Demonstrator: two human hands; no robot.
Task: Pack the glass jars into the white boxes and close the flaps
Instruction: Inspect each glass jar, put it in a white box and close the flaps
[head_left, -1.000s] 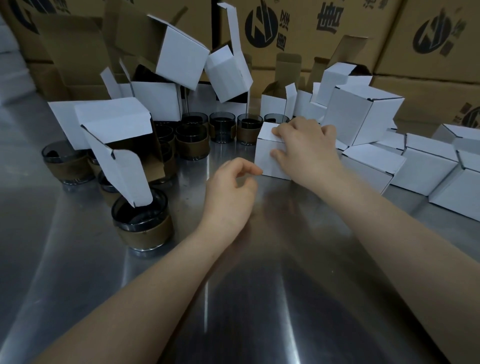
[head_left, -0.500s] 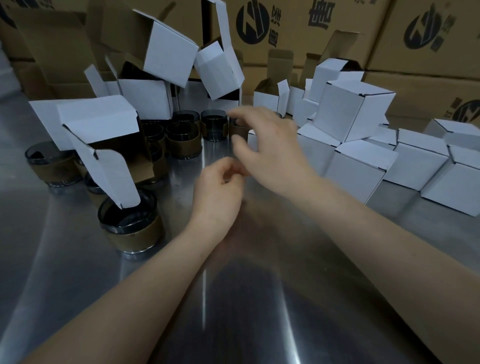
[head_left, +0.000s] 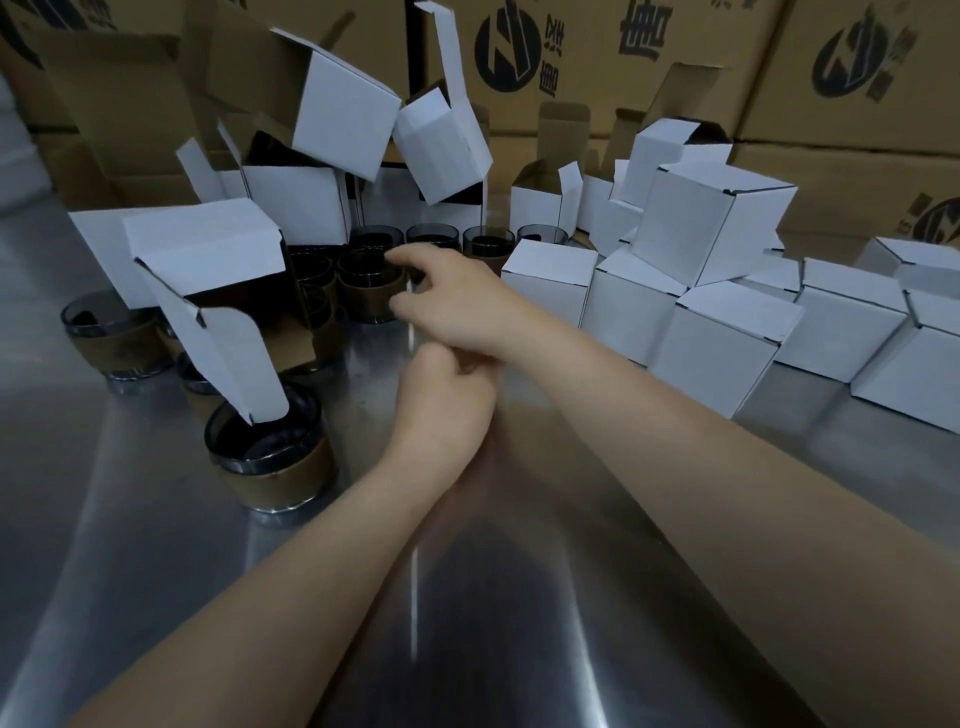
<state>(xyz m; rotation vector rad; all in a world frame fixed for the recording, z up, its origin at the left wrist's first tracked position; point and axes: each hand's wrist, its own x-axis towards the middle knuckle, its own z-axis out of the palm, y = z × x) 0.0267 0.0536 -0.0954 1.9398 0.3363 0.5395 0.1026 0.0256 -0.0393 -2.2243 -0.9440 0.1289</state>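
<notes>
Currently: the right hand (head_left: 457, 304) is hovering at the right side of a brown-banded jar (head_left: 366, 296) in the jar cluster mid-bench. Index finger and thumb are spreading apart, with the index tip over the rim and the thumb tip beside the band. Can't tell if either is touching glass, and it's holding nothing.

The left hand (head_left: 441, 410) is sitting just under the right wrist and touching it. Its fingers are curling loosely with nothing visible in them, and the fingertips are hiding behind the wrist.

The back-row jars (head_left: 488, 244) are standing upright behind the banded one, all unboxed. The near jar (head_left: 270, 457) is standing alone at front left. The flap of a tilted open box (head_left: 208, 249) is dipping into its mouth. The left jar (head_left: 104, 332) is sitting further left, partly under that box.

The open box pile (head_left: 343, 119) is leaning at odd angles behind the cluster, flaps up. The closed boxes (head_left: 722, 338) are lining up along the right side of the bench (head_left: 156, 571), touching each other. One tilted closed box (head_left: 711, 223) is resting on top of them. The nearest closed one (head_left: 550, 280) is sitting just right of the right hand.

Brown cartons (head_left: 519, 52) with black logos are stacking up along the back.
</notes>
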